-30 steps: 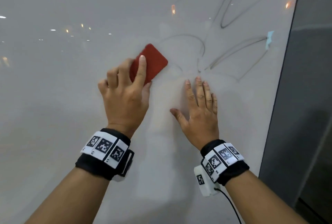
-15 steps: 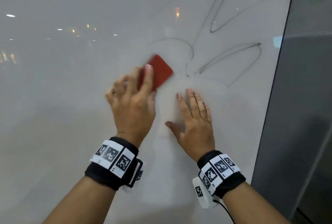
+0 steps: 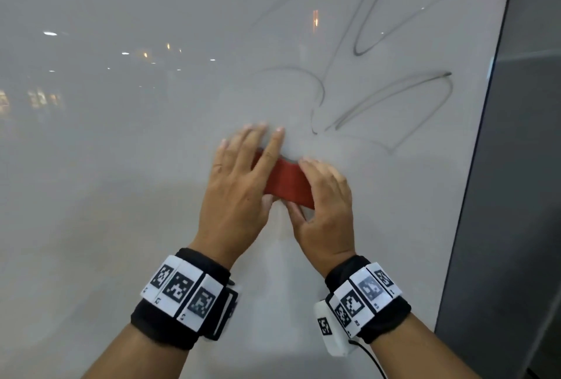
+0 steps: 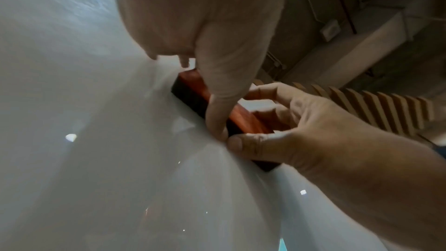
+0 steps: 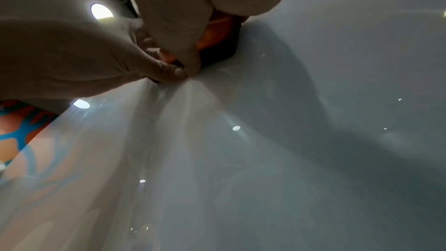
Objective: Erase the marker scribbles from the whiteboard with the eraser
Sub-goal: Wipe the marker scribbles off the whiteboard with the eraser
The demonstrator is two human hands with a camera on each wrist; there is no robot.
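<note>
Passing the eraser (image 3: 288,186) between 2 hands looks like the step in hand, and the risk is a fumble: if the left hand (image 3: 239,193) lets go before the right hand (image 3: 326,205) has a firm grip, the eraser could slide down the whiteboard (image 3: 121,166) and drop. A weak hold could also tilt the pad off the surface, so the next stroke would smear rather than clear the marker scribbles (image 3: 388,96), which lie above and to the right of both hands, well apart from the eraser.

Left hand: fingers mostly straight and spread, laid over the eraser's left part, with the thumb pressing at its lower edge (image 4: 217,121). Right hand: fingers curled over the eraser's right end, thumb tucked under the lower edge, so it grips the block. Both thumbs meet at that edge in the right wrist view. The eraser sits flat against the whiteboard between the 2 hands.
</note>
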